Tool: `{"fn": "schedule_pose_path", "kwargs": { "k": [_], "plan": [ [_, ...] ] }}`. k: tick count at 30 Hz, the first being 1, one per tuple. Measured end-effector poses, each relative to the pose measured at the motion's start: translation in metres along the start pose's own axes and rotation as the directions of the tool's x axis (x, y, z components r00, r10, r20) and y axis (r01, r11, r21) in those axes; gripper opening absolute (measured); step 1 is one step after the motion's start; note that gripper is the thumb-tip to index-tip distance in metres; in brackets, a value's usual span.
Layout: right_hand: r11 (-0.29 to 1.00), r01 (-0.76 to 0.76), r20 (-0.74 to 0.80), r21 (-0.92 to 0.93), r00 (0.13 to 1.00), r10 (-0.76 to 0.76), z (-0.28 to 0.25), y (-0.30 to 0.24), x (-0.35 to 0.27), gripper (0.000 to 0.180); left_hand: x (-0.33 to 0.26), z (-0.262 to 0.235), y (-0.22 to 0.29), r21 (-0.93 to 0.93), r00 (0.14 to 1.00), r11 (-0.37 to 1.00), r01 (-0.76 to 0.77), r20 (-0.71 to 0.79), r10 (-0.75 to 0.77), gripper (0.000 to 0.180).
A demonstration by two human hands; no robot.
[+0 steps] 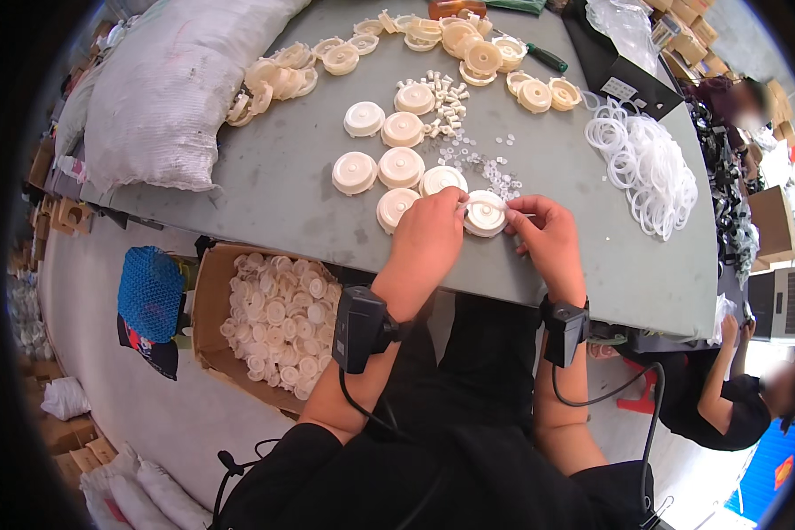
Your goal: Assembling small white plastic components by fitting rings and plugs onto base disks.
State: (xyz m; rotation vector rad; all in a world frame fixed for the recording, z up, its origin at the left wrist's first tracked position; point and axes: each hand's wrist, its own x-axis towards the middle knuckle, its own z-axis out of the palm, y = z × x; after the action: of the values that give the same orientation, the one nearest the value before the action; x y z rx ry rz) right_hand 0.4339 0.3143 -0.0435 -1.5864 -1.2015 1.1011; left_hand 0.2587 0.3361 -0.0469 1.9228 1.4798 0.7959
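A round cream plastic disc point(486, 218) with a small raised centre lies on the grey table near its front edge. My left hand point(428, 237) pinches at its left rim, and my right hand point(546, 231) closes thumb and fingers on the right rim. A thin pale band seems to run along the disc's top between my fingertips; too small to be sure. Just behind my left fingers sits another disc point(442, 181), and several similar discs point(401, 167) stand in rows to the left. Small white pieces point(501, 183) lie scattered just beyond my hands.
Clear white rings point(649, 168) are heaped at the right. Short cream plugs point(450, 104) and cream round housings point(481, 57) lie farther back, near a green-handled screwdriver point(548, 58). A white woven sack point(181, 88) fills the left. A carton point(212, 331) of plastic discs stands below.
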Motion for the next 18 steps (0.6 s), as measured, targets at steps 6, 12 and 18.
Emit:
{"fn": "schedule_pose_path", "kwargs": {
  "k": [6, 12, 18],
  "plan": [
    [0.995, 0.065, -0.014, -0.070, 0.998, -0.067, 0.001, 0.007, 0.000, 0.018, 0.002, -0.004, 0.005, 0.098, 0.997, 0.995, 0.010, 0.072, -0.018, 0.021],
    [0.968, 0.177, 0.053, -0.177, 0.984, -0.170, -0.010, 0.021, -0.015, 0.022, -0.008, -0.008, 0.004, 0.039, 0.990, 0.998, -0.051, 0.132, 0.046, 0.019],
    [0.935, 0.172, 0.059, -0.309, 0.985, -0.162, -0.007, 0.005, -0.012, 0.018, 0.000, -0.010, 0.006, 0.046, 0.987, 0.999, -0.017, 0.159, 0.009, 0.015]
  ]
}}
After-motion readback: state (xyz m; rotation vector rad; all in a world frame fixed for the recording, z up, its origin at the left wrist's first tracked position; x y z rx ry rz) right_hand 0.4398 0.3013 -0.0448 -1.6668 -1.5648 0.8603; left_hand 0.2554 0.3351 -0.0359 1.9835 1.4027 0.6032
